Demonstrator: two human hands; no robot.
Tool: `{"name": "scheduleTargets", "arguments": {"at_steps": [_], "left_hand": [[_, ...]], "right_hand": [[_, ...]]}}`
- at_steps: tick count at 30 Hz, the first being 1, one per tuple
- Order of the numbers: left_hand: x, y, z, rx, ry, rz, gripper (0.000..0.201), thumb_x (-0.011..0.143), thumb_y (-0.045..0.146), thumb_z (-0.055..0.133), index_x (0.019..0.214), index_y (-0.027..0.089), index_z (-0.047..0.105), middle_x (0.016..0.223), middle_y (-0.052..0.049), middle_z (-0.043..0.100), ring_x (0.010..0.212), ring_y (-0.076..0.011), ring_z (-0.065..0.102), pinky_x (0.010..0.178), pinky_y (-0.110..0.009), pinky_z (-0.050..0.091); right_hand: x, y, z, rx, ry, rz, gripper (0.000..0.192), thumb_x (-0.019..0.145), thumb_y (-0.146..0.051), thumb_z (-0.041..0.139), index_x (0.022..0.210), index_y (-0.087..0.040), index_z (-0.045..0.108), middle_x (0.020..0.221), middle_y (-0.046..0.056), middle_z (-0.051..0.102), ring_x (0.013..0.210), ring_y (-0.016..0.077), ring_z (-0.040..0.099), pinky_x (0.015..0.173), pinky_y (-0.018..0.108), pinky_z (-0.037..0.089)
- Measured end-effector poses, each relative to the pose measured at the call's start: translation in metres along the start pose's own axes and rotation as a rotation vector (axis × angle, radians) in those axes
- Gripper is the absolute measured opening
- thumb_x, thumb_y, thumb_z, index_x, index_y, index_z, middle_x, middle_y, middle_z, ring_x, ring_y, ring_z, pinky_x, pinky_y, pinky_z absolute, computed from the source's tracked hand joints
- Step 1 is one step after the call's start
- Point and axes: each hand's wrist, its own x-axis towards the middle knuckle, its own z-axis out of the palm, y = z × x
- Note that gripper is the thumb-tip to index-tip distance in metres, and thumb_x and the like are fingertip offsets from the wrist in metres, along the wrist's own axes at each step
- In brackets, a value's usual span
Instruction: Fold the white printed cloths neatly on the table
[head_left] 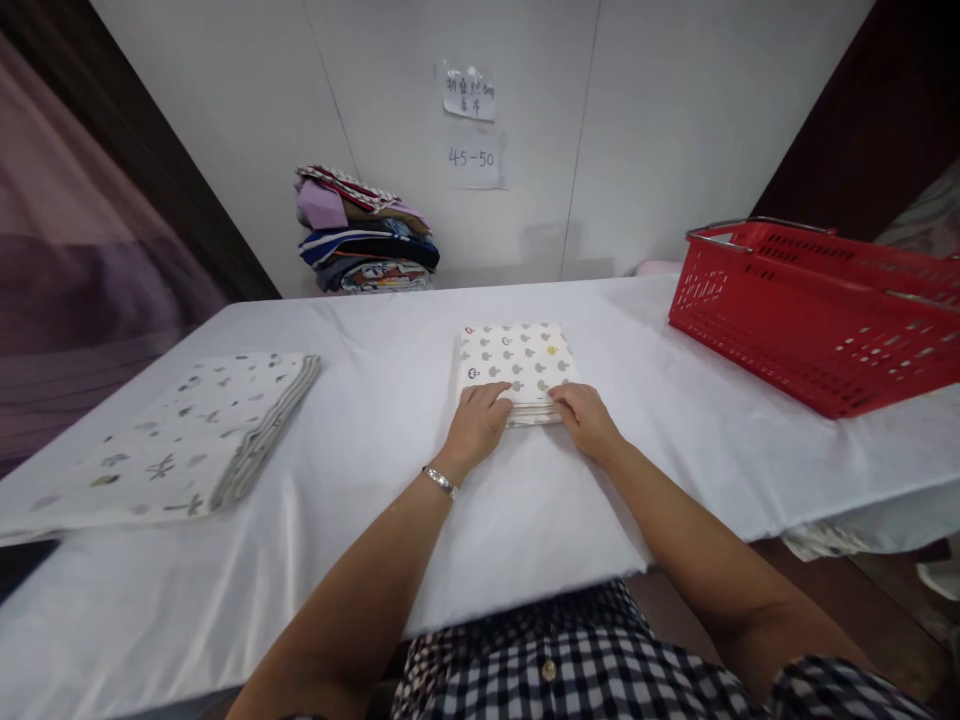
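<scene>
Both hands (529, 425) rest — flat — on folded cloth (516, 362).

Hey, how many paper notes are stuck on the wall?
2. The upper note is on the wall above the table; the lower note, reading 45-50, sits right below it. None seem hidden.

Red basket (795, 330) far right on white table (375, 420); folded patterned cloth (187, 440) left; clothes pile (364, 235) — by wall.

A white table (360, 420) carries a cream folded cloth (516, 362) with small grey prints; right of it a red basket (810, 320), left a leaf-printed cloth (180, 435).
</scene>
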Motion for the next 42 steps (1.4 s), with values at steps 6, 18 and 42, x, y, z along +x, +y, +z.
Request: {"name": "scheduleTargets", "arguments": {"at_steps": [6, 18, 42], "left_hand": [[0.004, 0.004, 0.004, 0.0, 0.011, -0.01, 0.018, 0.092, 0.023, 0.043, 0.091, 0.021, 0.061, 0.123, -0.007, 0.058, 0.112, -0.0214, 0.051, 0.092, -0.041, 0.039], [0.029, 0.027, 0.01, 0.078, -0.096, 0.012, 0.018, 0.089, 0.021, 0.047, 0.093, 0.019, 0.064, 0.118, -0.009, 0.06, 0.109, -0.0235, 0.052, 0.091, -0.041, 0.039], [0.04, 0.052, 0.036, -0.021, -0.046, 0.022, 0.015, 0.081, 0.01, 0.048, 0.087, 0.017, 0.06, 0.12, -0.009, 0.056, 0.12, -0.0232, 0.044, 0.101, -0.042, 0.033]], "right_hand": [[0.002, 0.002, 0.005, 0.022, 0.045, -0.067, 0.018, 0.091, -0.017, 0.04, 0.097, -0.023, 0.055, 0.103, 0.006, 0.065, 0.099, 0.0219, 0.057, 0.09, 0.04, 0.042], [0.002, 0.008, 0.004, 0.087, 0.089, -0.106, 0.017, 0.087, -0.015, 0.042, 0.092, -0.022, 0.057, 0.101, 0.006, 0.066, 0.099, 0.0207, 0.058, 0.092, 0.041, 0.042], [0.002, 0.036, 0.009, 0.535, 0.281, 0.664, 0.031, 0.071, -0.034, 0.058, 0.097, -0.02, 0.064, 0.109, 0.005, 0.064, 0.102, 0.022, 0.056, 0.094, 0.038, 0.04]]}}
